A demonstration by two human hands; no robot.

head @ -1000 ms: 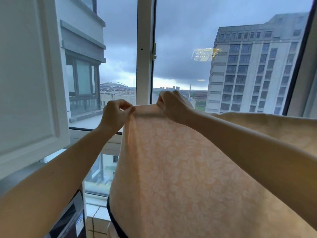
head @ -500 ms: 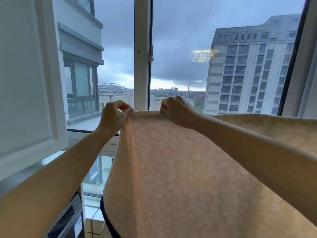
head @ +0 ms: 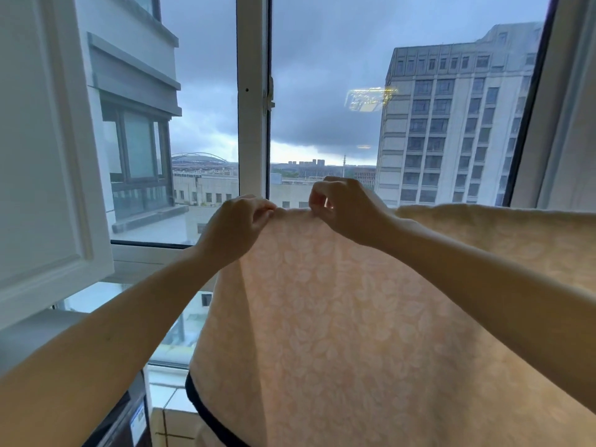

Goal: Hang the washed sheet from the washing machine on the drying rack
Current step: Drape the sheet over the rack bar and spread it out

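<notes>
A pale peach sheet [head: 338, 317] with a white leaf print and a dark trim along its lower edge hangs in front of me, spread wide to the right. My left hand [head: 235, 225] pinches its top edge at the left end. My right hand [head: 345, 208] pinches the same top edge a short way to the right, fingers curled over the fold. The rack bar under the sheet is hidden by the fabric.
A large window [head: 253, 91] with a white frame stands right behind the sheet, with buildings outside. A white cabinet door [head: 42, 150] stands open at the left. The dark top of a machine [head: 129, 414] shows at the lower left.
Both hands have shifted a little to the right along the top edge and come closer together, still pinching the sheet. The view has tilted slightly.
</notes>
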